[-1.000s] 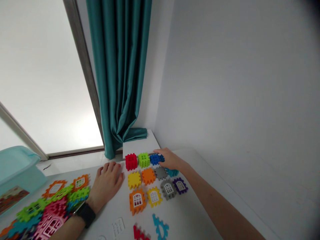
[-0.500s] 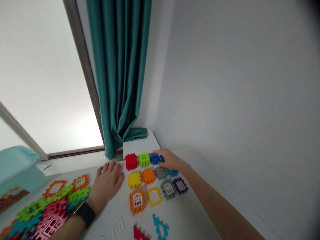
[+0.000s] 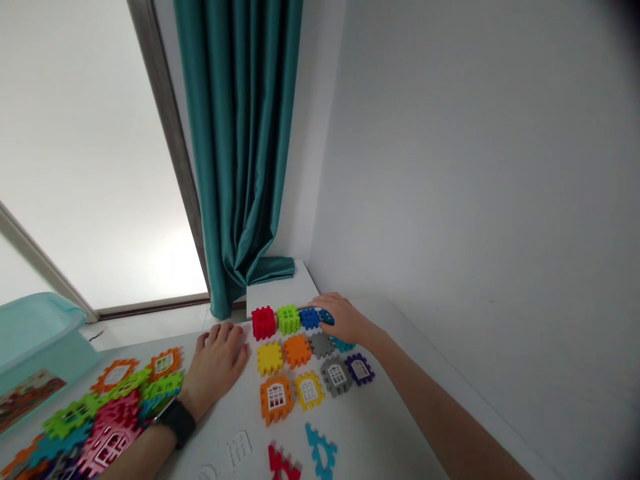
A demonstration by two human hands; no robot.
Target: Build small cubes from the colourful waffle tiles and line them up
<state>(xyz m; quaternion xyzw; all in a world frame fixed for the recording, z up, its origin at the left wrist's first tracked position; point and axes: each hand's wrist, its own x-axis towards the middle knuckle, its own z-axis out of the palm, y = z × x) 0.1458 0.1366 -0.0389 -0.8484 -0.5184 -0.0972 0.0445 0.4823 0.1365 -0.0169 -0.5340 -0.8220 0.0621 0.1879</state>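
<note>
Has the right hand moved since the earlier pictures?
Yes, slightly: the right hand has shifted rightward, away from the red plastic block.

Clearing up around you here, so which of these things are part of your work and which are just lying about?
Part of it: right hand on a blue waffle block, left hand, the other waffle blocks, loose flat tiles.
Just lying about: teal plastic tub, teal curtain.

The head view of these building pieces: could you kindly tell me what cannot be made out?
Head view:
- dark blue piece: partly covered by the right hand.
- teal piece: partly hidden under that hand.
- red piece: cut off by the lower edge.
- pile of coloured pieces: cut off by the lower edge.
</note>
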